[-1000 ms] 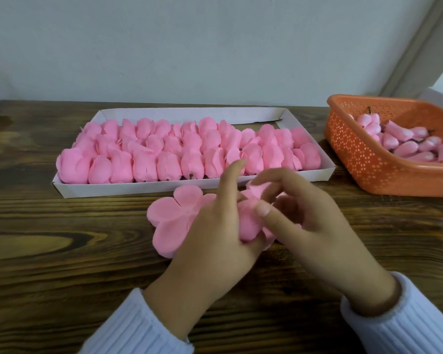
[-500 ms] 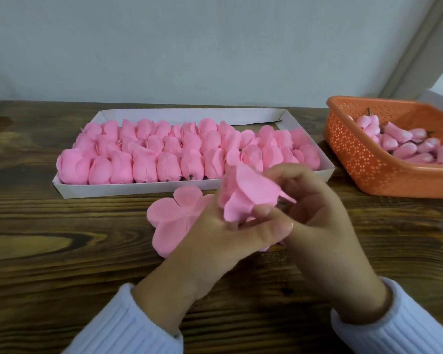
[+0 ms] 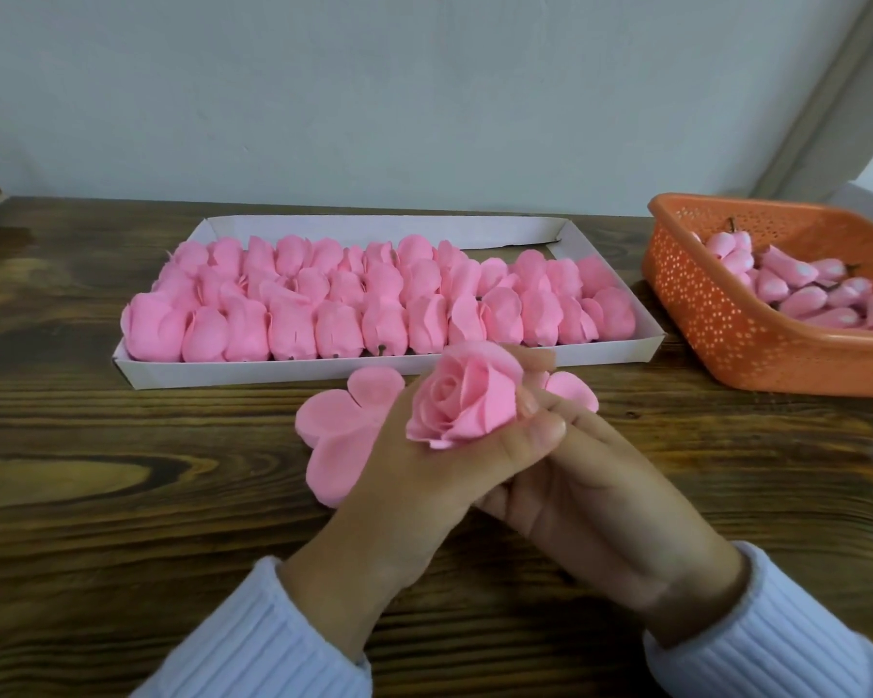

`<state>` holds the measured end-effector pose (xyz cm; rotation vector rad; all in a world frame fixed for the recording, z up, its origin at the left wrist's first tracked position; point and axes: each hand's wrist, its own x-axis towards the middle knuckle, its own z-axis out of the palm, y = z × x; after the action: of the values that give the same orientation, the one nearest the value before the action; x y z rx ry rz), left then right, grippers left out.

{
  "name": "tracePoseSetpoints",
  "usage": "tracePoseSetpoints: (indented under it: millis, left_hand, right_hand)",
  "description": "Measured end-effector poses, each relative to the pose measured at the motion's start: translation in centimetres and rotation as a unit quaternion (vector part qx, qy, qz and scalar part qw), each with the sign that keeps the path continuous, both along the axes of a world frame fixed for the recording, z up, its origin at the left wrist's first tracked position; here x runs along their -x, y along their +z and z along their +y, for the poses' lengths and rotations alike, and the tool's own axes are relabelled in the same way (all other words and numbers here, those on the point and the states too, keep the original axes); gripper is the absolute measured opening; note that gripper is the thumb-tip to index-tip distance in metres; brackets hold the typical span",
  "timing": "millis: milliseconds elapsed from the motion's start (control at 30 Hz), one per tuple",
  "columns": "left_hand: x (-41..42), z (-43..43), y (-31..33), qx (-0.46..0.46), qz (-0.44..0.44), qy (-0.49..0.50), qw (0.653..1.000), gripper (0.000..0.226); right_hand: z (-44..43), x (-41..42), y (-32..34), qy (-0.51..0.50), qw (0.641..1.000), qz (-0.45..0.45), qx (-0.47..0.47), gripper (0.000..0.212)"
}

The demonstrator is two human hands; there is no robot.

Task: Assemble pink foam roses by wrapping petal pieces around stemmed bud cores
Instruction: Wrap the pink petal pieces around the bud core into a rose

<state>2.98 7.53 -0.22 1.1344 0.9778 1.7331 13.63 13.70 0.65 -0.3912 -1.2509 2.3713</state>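
A pink foam rose [image 3: 462, 398] with wrapped petals faces up at me, just above the table's middle. My left hand [image 3: 424, 491] grips it from below, thumb against its right side. My right hand [image 3: 590, 491] cups under the left one, its fingers curled against the far side of the rose. The stem is hidden inside my hands. Flat pink petal pieces [image 3: 341, 435] lie in a stack on the table right behind my hands.
A white cardboard tray [image 3: 253, 377] full of several pink roses stands behind my hands. An orange perforated basket [image 3: 716, 319] with several stemmed bud cores [image 3: 797, 282] sits at the right. Dark wooden table [image 3: 97, 521] runs to a grey wall.
The loose petal piece was folded up around the core and now reads as a full rose. Both hands lifted slightly and turned the bloom toward me.
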Motion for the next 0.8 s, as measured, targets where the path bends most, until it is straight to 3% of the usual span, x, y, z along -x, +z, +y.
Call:
tracePoseSetpoints:
  millis: [167,333,600,667,800]
  left_hand:
    - [-0.04,-0.15,-0.20,-0.011,-0.006,0.038,0.999,0.009]
    - [0.25,-0.10,-0.12,-0.001,-0.004,0.049,0.999,0.003]
    - [0.13,-0.35,0.36,-0.030,0.041,0.011,0.999,0.027]
    - [0.05,-0.31,0.34,-0.035,0.040,0.017,0.998,0.024]
    - [0.19,-0.29,0.14,-0.023,0.051,0.050,0.997,0.012]
  right_hand:
    - [-0.06,0.08,-0.15,0.001,0.999,-0.039,-0.009,0.044]
    - [0.07,-0.13,-0.34,0.037,0.999,0.009,0.000,0.052]
    - [0.11,0.11,-0.13,0.022,0.999,-0.022,-0.005,0.033]
    - [0.13,0.06,-0.37,0.019,0.999,-0.039,-0.022,0.030]
    - [0.24,-0.03,-0.65,0.020,0.998,-0.041,-0.032,0.044]
